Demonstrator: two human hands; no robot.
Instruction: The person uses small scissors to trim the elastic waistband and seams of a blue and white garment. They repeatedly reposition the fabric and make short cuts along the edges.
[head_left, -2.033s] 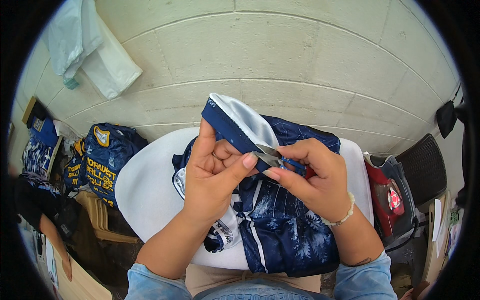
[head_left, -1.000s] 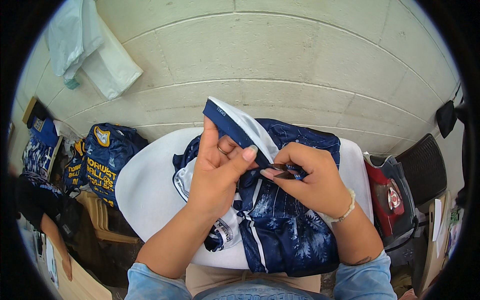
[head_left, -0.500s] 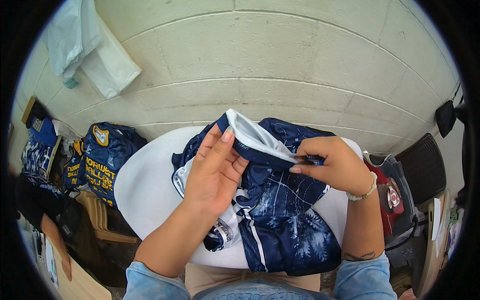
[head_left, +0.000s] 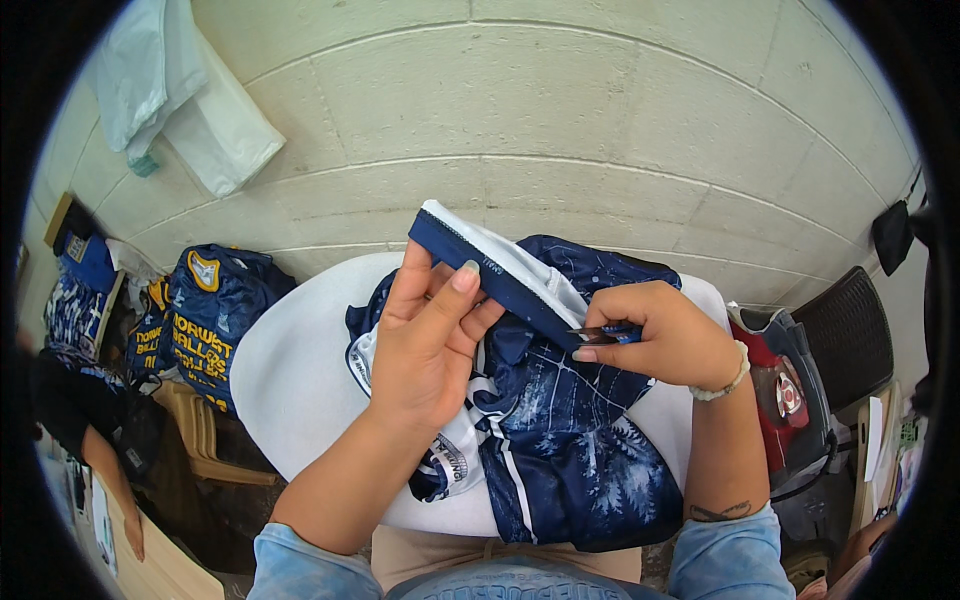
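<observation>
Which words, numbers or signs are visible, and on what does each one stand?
Wording not copied, places only:
Large yellow lettering: navy item, left.
Dark lettering: white trim on blue garment.
Pale lettering: navy band; too small to read.
Lettering: light-blue shirt; unclear.
Red-and-white emblem: red-and-grey item, right.

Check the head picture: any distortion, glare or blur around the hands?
In the head view, block wall bows with fisheye distortion, corners go black; light looks even, without harsh glare; left hand and right hand look fairly crisp, scissors partly hidden.
</observation>
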